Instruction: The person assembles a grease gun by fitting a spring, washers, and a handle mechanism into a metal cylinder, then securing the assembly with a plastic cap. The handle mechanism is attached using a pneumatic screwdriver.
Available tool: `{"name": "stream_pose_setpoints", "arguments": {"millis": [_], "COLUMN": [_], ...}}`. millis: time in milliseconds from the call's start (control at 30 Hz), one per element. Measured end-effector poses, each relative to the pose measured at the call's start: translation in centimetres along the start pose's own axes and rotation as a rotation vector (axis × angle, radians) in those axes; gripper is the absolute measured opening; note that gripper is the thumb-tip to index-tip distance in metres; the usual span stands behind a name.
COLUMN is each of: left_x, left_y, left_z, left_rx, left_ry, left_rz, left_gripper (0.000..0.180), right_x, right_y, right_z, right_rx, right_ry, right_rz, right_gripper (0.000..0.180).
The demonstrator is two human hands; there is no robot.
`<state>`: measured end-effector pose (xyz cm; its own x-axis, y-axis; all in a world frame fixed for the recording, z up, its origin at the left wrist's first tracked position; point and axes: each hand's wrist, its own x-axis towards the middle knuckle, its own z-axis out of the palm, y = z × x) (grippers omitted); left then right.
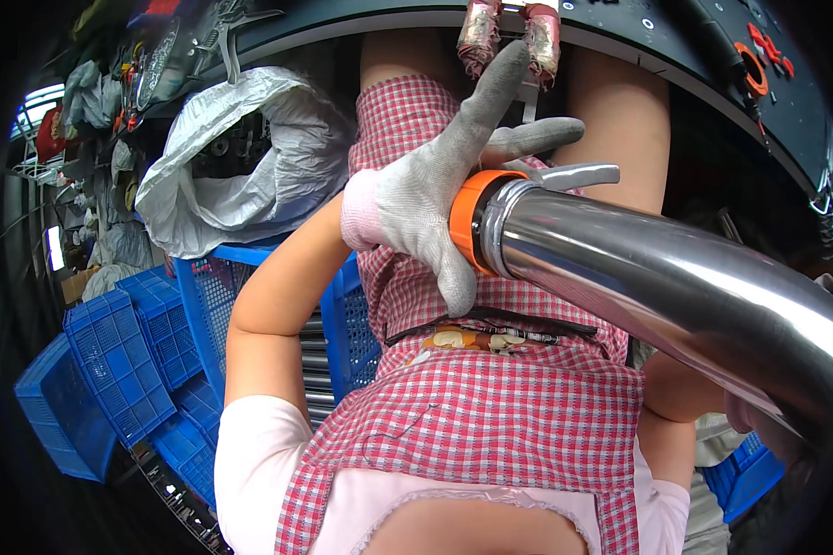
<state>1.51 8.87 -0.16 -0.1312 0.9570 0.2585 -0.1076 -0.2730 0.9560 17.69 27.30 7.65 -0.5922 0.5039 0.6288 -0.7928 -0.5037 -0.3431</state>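
Note:
A thick, shiny curved metal tube (657,259) slants across the front of me, from above my lap to the right edge. An orange collar (463,222) rings its left end, beside a metal clamp band (500,227) and a lever (578,175). My left hand (426,199), in a grey-and-white glove, lies against the orange collar with its palm. Its thumb and visible fingers are stretched wide apart. My right forearm (680,384) passes behind the tube's lower right part. The tube and the dark picture rim hide the fingers of my right hand.
Left of my lap, a white sack (250,199) with dark parts stands on a blue crate (208,305). More blue baskets (120,361) are stacked farther left. A dark workbench (639,37) curves along the top, bearing red clips (770,48). Two worn, wrapped posts (541,42) project from its edge.

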Motion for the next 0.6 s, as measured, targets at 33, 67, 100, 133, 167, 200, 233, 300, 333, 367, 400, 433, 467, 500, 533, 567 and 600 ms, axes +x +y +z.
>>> {"name": "stream_pose_setpoints", "arguments": {"millis": [33, 67, 100, 133, 167, 200, 233, 300, 333, 367, 400, 433, 467, 500, 533, 567, 600], "left_x": [0.2, 0.4, 0.8, 1.1, 1.9, 1.9, 1.9, 2.1, 2.4, 2.4, 2.5, 2.5, 2.5, 2.6, 2.6, 2.6, 2.5], "left_y": [-0.3, -0.5, -0.5, -0.1, -0.3, -0.4, -0.1, 0.1, 0.0, -0.5, -0.6, -0.6, -0.8, -1.1, -0.8, -0.8, -0.8], "left_z": [0.0, 0.1, 0.3, 0.5, 0.5, 0.5, 0.4, 0.5, 0.6, 0.6, 0.4, 0.1, -0.1, 0.2, 0.6, 0.9, 1.2], "left_rx": [-0.007, -0.014, -0.017, -0.030, -0.042, -0.050, 0.003, -0.029, -0.063, -0.140, -0.139, -0.118, -0.097, -0.088, -0.091, 0.012, 0.109], "left_ry": [-0.006, -0.012, -0.010, -0.006, -0.015, -0.006, -0.015, -0.013, -0.028, -0.023, -0.015, -0.061, -0.101, -0.044, -0.050, 0.048, 0.138], "left_rz": [0.003, 0.006, 0.014, 0.003, -0.019, -0.035, -0.083, -0.069, -0.068, -0.045, -0.035, -0.057, -0.080, -0.072, -0.050, -0.053, -0.048], "left_gripper": [0.152, 0.152, 0.152, 0.154, 0.155, 0.156, 0.156, 0.156, 0.156, 0.155, 0.155, 0.153, 0.151, 0.147, 0.147, 0.145, 0.143], "right_x": [0.2, 0.5, 1.0, 2.6, 2.8, 3.2, 3.5, 5.2, 5.9, 7.0, 8.4, 8.9, 9.4, 8.9, 11.9, 11.6, 10.1], "right_y": [0.2, 0.5, 0.8, -5.6, -6.4, -7.1, -7.2, -11.0, -12.0, -13.5, -13.6, -13.4, -11.6, -6.3, -17.4, -13.5, -6.8], "right_z": [0.2, 0.3, 0.7, -6.5, -7.5, -8.0, -8.7, -13.7, -15.1, -17.4, -18.0, -18.8, -17.9, -12.9, -23.1, -20.7, -13.3], "right_rx": [0.010, 0.019, 0.032, 0.040, 0.049, 0.067, 0.086, 0.123, 0.139, 0.155, 0.173, 0.191, 0.213, 0.228, 0.227, 0.262, 0.284], "right_ry": [-0.032, -0.063, -0.093, -0.128, -0.153, -0.187, -0.220, -0.291, -0.321, -0.356, -0.391, -0.424, -0.458, -0.486, -0.524, -0.552, -0.581], "right_rz": [0.026, 0.052, 0.078, 0.106, 0.122, 0.151, 0.181, 0.243, 0.269, 0.298, 0.327, 0.357, 0.388, 0.412, 0.441, 0.468, 0.497], "right_gripper": [0.059, 0.059, 0.058, 0.058, 0.057, 0.057, 0.057, 0.056, 0.055, 0.055, 0.055, 0.054, 0.054, 0.053, 0.053, 0.053, 0.052]}}
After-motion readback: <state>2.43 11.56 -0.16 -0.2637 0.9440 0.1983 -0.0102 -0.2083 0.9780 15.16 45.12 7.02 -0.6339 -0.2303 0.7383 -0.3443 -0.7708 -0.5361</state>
